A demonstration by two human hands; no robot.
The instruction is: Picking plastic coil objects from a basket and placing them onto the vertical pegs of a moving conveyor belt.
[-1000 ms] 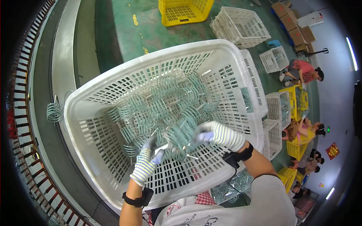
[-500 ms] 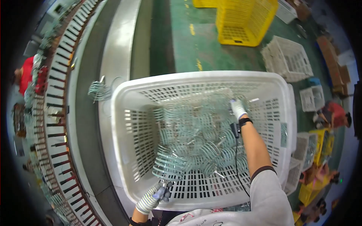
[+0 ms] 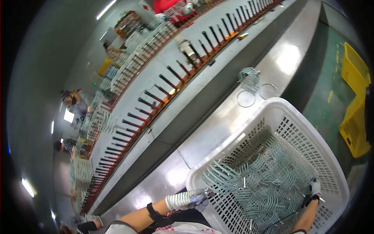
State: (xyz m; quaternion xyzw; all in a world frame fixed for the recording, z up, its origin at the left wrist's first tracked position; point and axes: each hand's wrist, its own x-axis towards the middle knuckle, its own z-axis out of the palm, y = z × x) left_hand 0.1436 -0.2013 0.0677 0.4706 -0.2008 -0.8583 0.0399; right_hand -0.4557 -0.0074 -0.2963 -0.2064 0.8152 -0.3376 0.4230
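Observation:
My left hand [image 3: 187, 200], in a striped glove with grey fingertips, is closed on the metal stem end of a bundle of pale-green wire rings [image 3: 221, 176]. That bundle reaches over the near left rim of a large white plastic basket [image 3: 194, 175]. Inside the basket lies a tangled heap of similar ring bundles [image 3: 269, 183] with short metal stems. My right hand [image 3: 315, 187], gloved and with a black band at the wrist, is down among the rings at the right side. Its fingers are small and partly hidden, so their grip is unclear.
A metal ledge [image 3: 167, 171] runs beside the basket, with a few loose wire rings [image 3: 249, 80] on it. Beyond stands a long line of upright dark pegs [image 3: 169, 84]. Yellow crates [image 3: 354, 124] are on the green floor at right. Other people work across the line.
My view has turned left toward the peg line, so the basket now appears at lower right. The left hand still grips the wire-ring bundle, now lifted at the rim; the right stays in the basket.

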